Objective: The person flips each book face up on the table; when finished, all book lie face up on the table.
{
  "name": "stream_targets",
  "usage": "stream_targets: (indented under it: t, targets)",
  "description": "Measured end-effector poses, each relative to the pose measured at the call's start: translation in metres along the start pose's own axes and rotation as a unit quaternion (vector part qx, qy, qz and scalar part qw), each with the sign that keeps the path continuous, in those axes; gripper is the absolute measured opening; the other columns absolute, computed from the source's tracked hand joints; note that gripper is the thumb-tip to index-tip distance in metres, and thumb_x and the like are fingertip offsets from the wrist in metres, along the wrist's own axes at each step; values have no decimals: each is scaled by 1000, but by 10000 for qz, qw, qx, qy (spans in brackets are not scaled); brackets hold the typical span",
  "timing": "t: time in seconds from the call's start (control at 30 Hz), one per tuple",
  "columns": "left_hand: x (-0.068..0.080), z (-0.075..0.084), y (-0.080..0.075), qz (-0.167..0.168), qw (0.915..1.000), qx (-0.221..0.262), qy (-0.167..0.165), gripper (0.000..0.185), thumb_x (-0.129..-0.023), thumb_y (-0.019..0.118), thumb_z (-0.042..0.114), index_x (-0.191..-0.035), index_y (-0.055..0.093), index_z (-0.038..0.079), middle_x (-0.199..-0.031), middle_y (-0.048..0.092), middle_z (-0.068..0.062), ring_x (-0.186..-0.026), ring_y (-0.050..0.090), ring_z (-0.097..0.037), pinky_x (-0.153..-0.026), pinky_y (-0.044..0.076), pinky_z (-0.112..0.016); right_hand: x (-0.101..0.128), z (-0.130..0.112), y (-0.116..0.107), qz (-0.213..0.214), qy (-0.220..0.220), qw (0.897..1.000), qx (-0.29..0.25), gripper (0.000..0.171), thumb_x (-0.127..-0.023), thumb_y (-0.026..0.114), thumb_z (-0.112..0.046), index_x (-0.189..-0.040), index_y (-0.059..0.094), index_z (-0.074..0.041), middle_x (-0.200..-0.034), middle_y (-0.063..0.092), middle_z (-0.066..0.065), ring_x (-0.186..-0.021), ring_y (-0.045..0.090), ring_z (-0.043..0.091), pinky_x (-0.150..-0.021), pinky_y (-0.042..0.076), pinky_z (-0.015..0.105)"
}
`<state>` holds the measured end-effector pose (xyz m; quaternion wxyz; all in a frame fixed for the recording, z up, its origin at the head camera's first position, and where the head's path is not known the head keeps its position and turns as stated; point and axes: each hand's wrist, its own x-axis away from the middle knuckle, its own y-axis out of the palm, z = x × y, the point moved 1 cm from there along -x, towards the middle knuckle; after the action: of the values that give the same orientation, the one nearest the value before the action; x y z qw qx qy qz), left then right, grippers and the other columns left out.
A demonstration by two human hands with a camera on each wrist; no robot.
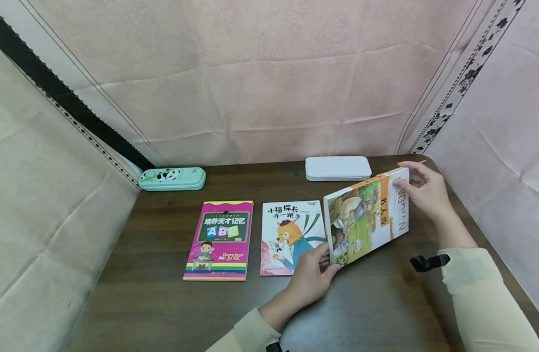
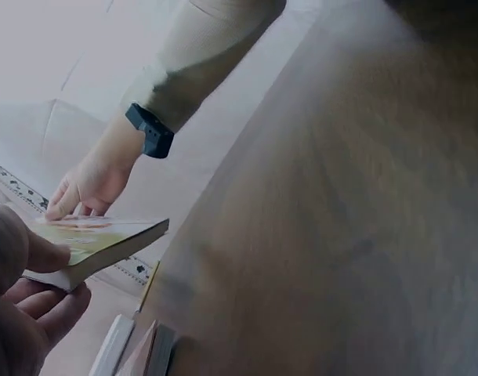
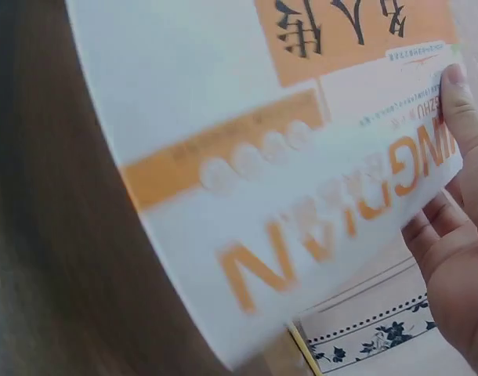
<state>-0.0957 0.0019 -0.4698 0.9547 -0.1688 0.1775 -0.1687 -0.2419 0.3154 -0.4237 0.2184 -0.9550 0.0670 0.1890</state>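
Observation:
A thick book [image 1: 361,220] with a painted cover and an orange band is held tilted above the table at the right, its cover turned sideways. My left hand [image 1: 311,274] pinches its lower left corner, thumb on the cover and fingers underneath, as the left wrist view shows. At the upper right edge, my right hand [image 1: 427,193] grips it with the thumb on the cover; large orange letters face the right wrist camera. Just left lies a white book with a cartoon fox [image 1: 291,239], its right edge overlapped by the held book. Further left is a pink ABC book [image 1: 218,242].
A white case [image 1: 337,168] stands at the back of the brown table [image 1: 163,313]. At the back left is a mint panda pencil case [image 1: 172,179]. A thin yellow pencil [image 3: 303,348] lies beyond the held book. Cloth walls [image 1: 273,98] border the table.

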Motion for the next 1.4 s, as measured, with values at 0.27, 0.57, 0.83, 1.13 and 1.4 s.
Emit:
stream_targets:
  t: [0.27, 0.57, 0.83, 1.13, 1.4]
  targets:
    - [0, 0, 2, 247, 9808, 1665, -983, 42, -87, 77, -1, -126, 61, 1, -114, 72, -17, -102, 71, -15, -84, 58, -24, 0, 8, 11, -935, 673, 9929, 292, 50, -92, 77, -22, -137, 62, -7, -94, 69, -20, -75, 67, 5, -58, 56, 25]
    - [-3, -14, -4, 1109, 9741, 1555, -1209, 63, -93, 73, 11, -146, 45, -10, -136, 57, -28, -121, 62, -34, -95, 54, -31, 4, 30, 30, -1997, 888, 9703, 1036, 64, -96, 72, -31, -149, 48, -6, -122, 63, 22, -101, 68, 33, -75, 59, 32]
    - [-14, -30, -19, 1023, 9888, -415, -1006, 50, -92, 74, 18, -137, 61, 1, -143, 58, -12, -135, 51, -26, -112, 41, -45, 15, 43, 30, -2495, 1062, 9503, 1529, 62, -99, 69, -27, -148, 45, 2, -133, 58, 27, -123, 56, 44, -103, 46, 58]
    - [-28, -41, -30, 232, 9910, -1231, -482, 46, -95, 70, 18, -137, 60, 2, -144, 57, -14, -134, 53, -29, -111, 42, -46, 46, 48, -5, -2327, 988, 9359, 2451, 54, -93, 74, -37, -127, 64, 4, -105, 68, 17, -93, 63, 31, -79, 53, 46]
    - [-40, -43, -33, -269, 9899, -1245, -628, 42, -98, 67, 22, -137, 62, 8, -137, 63, -7, -127, 58, -23, -106, 48, -39, 64, 47, -26, -2297, 1272, 9202, 2904, 53, -93, 70, -48, -107, 69, 3, -77, 63, 4, -69, 54, 19, -59, 44, 33]
